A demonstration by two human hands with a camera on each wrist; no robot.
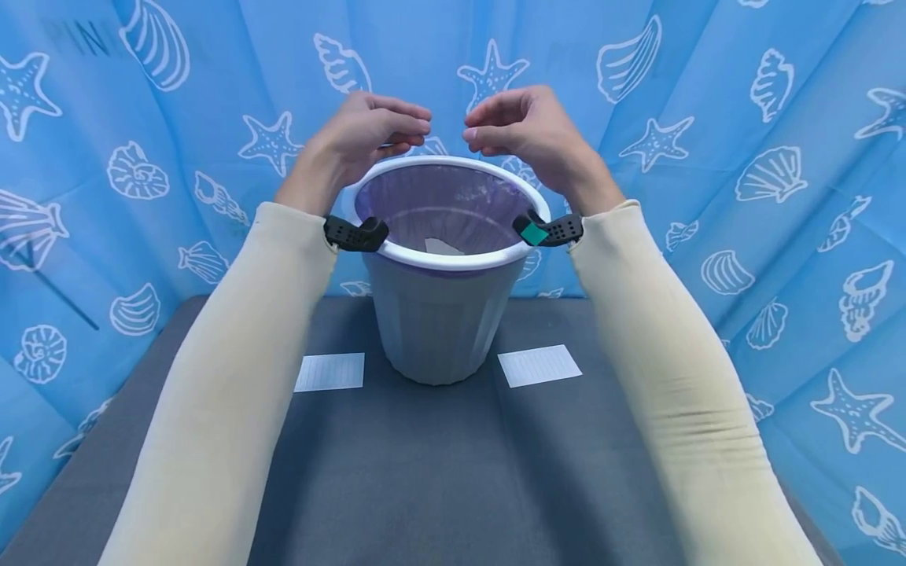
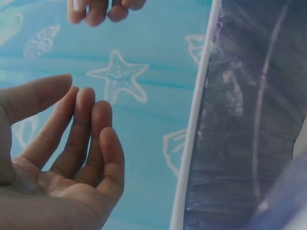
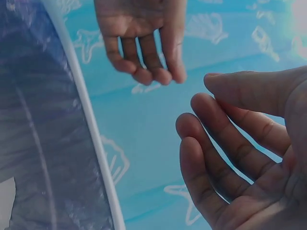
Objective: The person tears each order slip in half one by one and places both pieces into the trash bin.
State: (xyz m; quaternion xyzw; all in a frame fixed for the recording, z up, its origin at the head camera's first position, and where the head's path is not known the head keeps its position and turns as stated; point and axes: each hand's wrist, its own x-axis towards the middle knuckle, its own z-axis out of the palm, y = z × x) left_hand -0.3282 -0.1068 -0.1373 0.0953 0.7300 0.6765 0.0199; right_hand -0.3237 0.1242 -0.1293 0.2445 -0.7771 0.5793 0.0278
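Note:
A pale grey waste bin (image 1: 442,322) with a white rim stands upright on the dark table, lined with a translucent purple bag (image 1: 453,192). A white scrap (image 1: 442,247) lies down inside it. My left hand (image 1: 378,134) is raised above the far left of the rim, its fingers gently bent and nothing between them. Across from it, my right hand (image 1: 527,130) hovers over the far right of the rim, likewise holding nothing. In the wrist views the thumb of each hand is near its fingertips, palms facing each other with a gap between the hands.
White lined cards lie flat on the dark cloth (image 1: 425,472), one card (image 1: 329,372) left of the bin and another card (image 1: 539,365) to its right. A blue curtain (image 1: 233,118) with white shell and starfish prints hangs behind and at both sides.

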